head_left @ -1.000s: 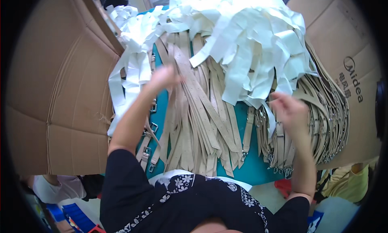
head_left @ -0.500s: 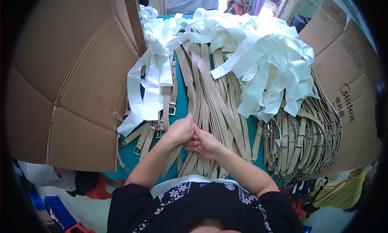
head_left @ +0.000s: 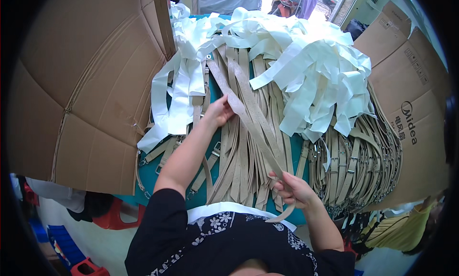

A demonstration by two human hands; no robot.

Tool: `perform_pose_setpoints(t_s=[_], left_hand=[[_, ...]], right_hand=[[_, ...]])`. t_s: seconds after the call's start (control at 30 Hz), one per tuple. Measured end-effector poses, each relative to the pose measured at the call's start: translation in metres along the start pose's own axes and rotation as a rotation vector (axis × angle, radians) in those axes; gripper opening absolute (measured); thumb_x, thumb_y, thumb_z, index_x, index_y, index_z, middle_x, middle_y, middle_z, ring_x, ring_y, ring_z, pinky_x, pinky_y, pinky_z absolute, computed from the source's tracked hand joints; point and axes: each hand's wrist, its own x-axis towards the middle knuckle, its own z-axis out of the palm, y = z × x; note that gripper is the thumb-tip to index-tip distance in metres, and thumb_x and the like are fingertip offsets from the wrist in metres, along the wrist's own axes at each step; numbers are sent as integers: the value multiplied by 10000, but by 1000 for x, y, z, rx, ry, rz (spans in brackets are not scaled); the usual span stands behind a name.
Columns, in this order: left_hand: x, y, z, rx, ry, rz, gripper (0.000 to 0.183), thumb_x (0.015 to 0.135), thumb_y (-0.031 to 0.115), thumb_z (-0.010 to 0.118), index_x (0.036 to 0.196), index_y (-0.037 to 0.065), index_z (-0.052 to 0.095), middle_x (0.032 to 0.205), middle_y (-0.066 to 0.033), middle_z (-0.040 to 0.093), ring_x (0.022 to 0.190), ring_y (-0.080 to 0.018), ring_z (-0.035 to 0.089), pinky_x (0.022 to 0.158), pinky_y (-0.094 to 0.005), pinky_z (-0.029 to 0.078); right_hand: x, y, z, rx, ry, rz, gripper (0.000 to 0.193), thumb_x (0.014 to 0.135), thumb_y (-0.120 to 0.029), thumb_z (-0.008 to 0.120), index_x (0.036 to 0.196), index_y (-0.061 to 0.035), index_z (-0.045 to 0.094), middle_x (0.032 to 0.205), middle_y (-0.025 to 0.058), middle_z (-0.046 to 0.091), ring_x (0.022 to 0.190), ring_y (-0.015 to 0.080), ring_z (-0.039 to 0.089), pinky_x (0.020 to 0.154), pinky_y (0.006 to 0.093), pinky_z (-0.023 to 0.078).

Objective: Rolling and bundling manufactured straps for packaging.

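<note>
A long beige strap (head_left: 252, 125) runs slantwise over a bundle of similar beige straps (head_left: 239, 166) spread on the teal tabletop. My left hand (head_left: 221, 111) holds its edge partway up, thumb at the near side and the fingers partly hidden behind. Lower down, my right hand (head_left: 295, 190) pinches the same strap between thumb and fingers, and its loose end hangs below that hand toward my body. Beside my left forearm lies a strap with a metal buckle (head_left: 213, 154).
White paper-like strips (head_left: 325, 70) are heaped at the back and right. A dense row of buckled straps (head_left: 354, 166) lies at the right. Tall cardboard (head_left: 100, 94) stands at the left, more cardboard (head_left: 411, 99) at the right. A person in a yellow top (head_left: 397, 228) is at lower right.
My hands have come apart from each other. The left moved up and away along the strap, the right down and to the right, and the strap now stretches between them.
</note>
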Motion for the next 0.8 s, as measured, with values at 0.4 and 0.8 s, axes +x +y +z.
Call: perform_pose_setpoints(t_s=[0.4,0.8], left_hand=[[101,136,172,352,63,762,161,822,1,417,968,-51,461,854,-194,571,734,-306,613,651,-430,537],[65,177,76,2199,-557,518,217,726,101,582,928,112,660,829,-88,649,785,-230,611,712,-370,473]], right_hand=[[-32,0,-33,-314,265,-280,271,909,-161,458,1104,26,483,784,50,580,652,123,546,634,261,467],[36,-39,-15,-183,120,-454,114,874,-101,509,920,0,533,748,39,590,641,106,558,630,239,462]])
